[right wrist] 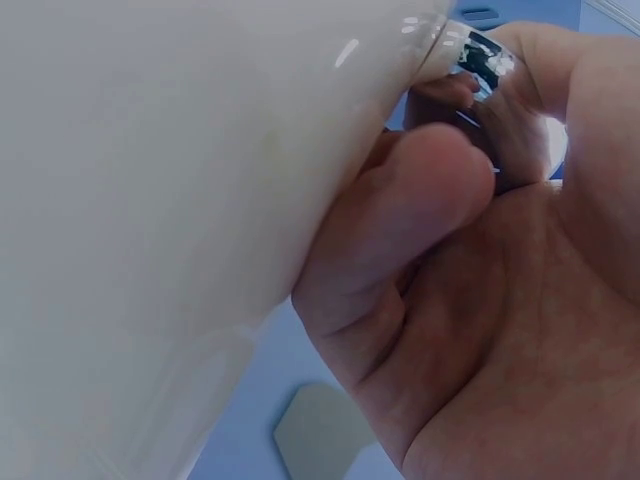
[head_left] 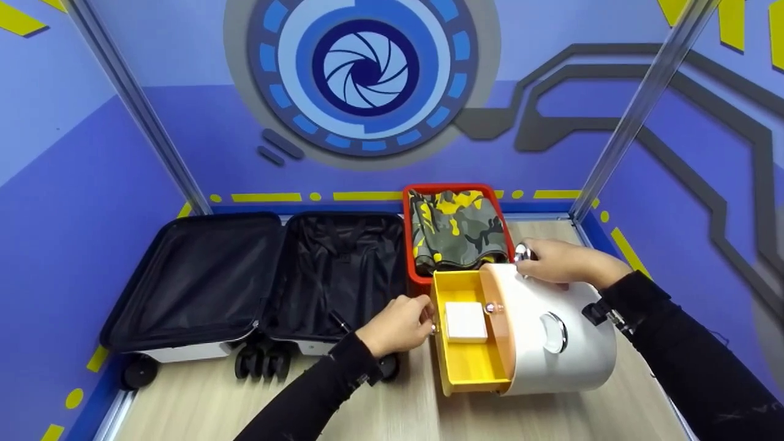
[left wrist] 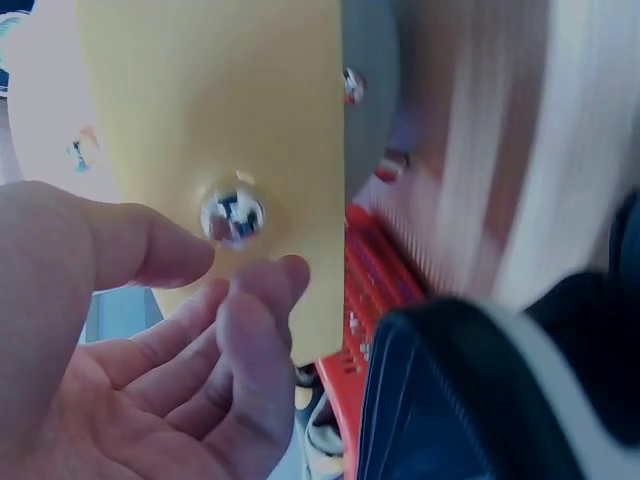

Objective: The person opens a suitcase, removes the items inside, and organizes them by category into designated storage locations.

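A white round-topped storage box stands on the right, its yellow drawer pulled out to the left. Inside the drawer lies a small white box. My left hand is at the drawer front, thumb and fingers bent close to its chrome knob. In the left wrist view, the knob shows just beyond the fingertips, not enclosed by them. My right hand grips a chrome handle at the storage box's far side, fingers curled round it in the right wrist view.
An open black-lined suitcase lies to the left on the wooden table. Behind the storage box stands a red basket with folded camouflage cloth. Blue panels enclose the back and sides.
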Action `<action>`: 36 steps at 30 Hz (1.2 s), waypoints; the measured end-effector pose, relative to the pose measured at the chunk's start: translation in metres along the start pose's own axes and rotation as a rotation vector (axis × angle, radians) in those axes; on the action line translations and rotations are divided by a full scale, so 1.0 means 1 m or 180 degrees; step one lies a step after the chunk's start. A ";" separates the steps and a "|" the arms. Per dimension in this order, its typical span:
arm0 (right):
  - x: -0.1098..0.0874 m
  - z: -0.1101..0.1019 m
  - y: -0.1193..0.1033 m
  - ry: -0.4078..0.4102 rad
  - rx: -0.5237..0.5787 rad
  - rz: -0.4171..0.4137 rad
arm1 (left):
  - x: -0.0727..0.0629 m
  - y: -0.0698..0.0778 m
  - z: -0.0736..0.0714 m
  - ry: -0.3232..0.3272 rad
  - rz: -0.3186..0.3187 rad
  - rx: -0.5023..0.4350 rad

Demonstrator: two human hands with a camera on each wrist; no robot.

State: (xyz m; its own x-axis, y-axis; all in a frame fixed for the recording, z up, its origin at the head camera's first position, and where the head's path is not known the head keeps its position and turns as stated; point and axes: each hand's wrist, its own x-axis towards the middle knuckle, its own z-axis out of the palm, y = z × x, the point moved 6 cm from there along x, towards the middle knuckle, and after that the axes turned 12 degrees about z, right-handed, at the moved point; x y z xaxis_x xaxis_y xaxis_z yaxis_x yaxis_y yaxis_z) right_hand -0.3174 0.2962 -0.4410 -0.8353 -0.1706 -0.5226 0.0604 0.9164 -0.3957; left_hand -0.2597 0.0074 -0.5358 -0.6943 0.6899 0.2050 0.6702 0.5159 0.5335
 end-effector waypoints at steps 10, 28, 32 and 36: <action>-0.001 0.001 0.001 -0.0023 0.0031 -0.0029 | 0.005 0.006 0.009 -0.0030 0.0028 -0.0212; -0.002 0.000 0.000 -0.0012 0.0068 -0.0055 | 0.045 0.040 0.052 0.0180 0.0271 -0.0174; -0.002 0.001 0.000 0.0003 0.0083 -0.0054 | 0.052 0.044 0.059 0.0185 0.0224 -0.0180; -0.002 0.001 0.000 0.0010 0.0087 -0.0045 | 0.053 0.044 0.062 0.0178 0.0175 -0.0156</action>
State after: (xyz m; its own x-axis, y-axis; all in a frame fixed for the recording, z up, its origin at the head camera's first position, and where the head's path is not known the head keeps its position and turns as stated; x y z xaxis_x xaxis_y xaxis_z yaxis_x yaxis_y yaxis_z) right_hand -0.3150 0.2964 -0.4405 -0.8379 -0.1822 -0.5146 0.0636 0.9037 -0.4235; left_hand -0.2508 0.0984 -0.5524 -0.6713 0.6864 0.2797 0.6950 0.4518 0.5593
